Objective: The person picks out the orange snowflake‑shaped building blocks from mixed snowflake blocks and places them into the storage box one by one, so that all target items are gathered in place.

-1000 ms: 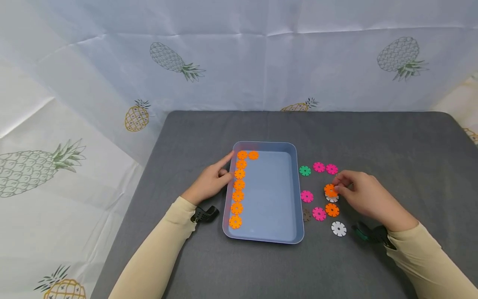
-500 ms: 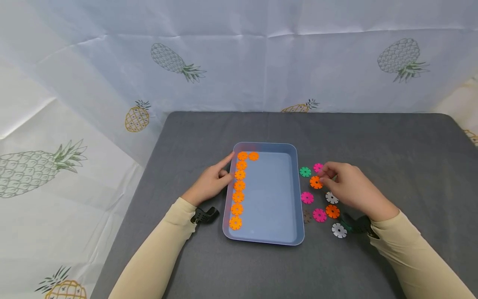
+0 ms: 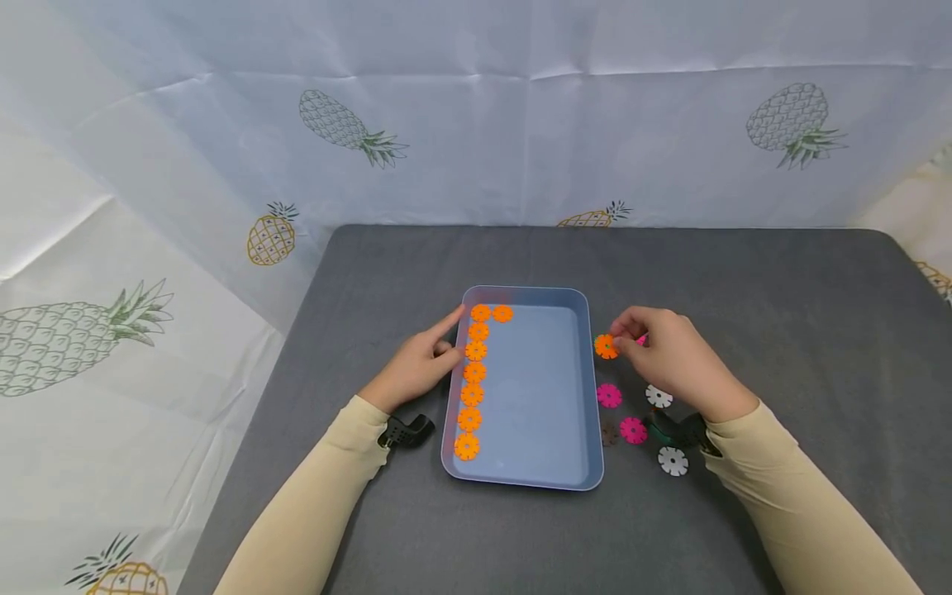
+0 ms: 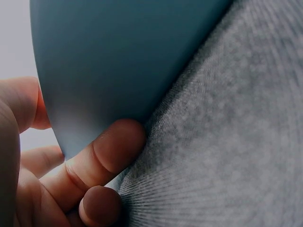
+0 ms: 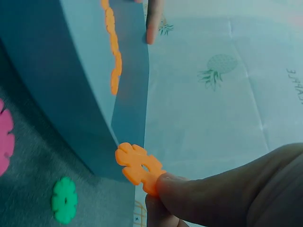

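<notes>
My left hand [image 3: 416,364] holds the left wall of a shallow blue tray [image 3: 535,405]. In the left wrist view, its thumb and index finger reach past the rim while a curled finger [image 4: 118,146] presses the outside. Along that wall inside the tray runs a column of orange snowflake discs [image 3: 474,372], with a second one [image 3: 502,313] beside the topmost. Between thumb and fingertips, my right hand [image 3: 680,355] pinches another orange snowflake disc [image 5: 134,163], upright by the tray's right rim. This disc [image 3: 605,346] covers most of the green disc [image 5: 65,201] in the head view.
Right of the tray lie loose discs on the grey table [image 3: 788,330]: pink ones [image 3: 609,396] [image 3: 633,430], white ones [image 3: 659,396] [image 3: 673,461] and a brown one [image 3: 609,434]. My right hand and wristband hide others. A pineapple-print cloth [image 3: 476,149] hangs behind.
My right hand has carried the orange disc left and away from me, from above a white disc to the tray's right side. My left hand keeps its place on the tray.
</notes>
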`<state>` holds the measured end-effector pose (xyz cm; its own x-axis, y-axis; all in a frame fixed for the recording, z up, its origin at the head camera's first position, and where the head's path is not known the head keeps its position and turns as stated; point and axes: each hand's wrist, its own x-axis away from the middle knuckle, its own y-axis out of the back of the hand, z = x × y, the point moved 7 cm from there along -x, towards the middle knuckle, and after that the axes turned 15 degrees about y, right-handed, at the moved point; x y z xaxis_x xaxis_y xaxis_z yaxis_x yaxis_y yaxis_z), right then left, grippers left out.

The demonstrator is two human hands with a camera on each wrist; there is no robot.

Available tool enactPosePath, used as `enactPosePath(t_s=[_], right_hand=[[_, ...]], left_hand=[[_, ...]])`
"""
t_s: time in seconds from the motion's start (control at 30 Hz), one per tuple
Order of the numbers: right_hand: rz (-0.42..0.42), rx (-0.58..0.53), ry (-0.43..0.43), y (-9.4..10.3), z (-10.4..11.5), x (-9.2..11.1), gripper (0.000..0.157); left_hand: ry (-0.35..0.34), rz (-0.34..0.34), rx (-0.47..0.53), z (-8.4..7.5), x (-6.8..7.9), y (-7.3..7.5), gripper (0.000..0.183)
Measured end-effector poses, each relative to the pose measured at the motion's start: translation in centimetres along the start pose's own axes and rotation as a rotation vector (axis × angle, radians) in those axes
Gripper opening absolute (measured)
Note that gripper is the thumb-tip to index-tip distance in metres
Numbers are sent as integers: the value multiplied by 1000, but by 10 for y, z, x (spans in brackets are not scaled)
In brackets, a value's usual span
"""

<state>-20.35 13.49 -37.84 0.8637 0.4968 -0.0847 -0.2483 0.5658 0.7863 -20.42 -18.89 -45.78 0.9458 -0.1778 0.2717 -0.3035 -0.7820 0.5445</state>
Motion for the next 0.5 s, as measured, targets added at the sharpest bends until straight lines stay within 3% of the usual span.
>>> enactPosePath(t_s=[0.5], right_hand=[[22,-52,21,-13,16,-32,13]], left_hand=[[14,15,13,0,0,-1,73]])
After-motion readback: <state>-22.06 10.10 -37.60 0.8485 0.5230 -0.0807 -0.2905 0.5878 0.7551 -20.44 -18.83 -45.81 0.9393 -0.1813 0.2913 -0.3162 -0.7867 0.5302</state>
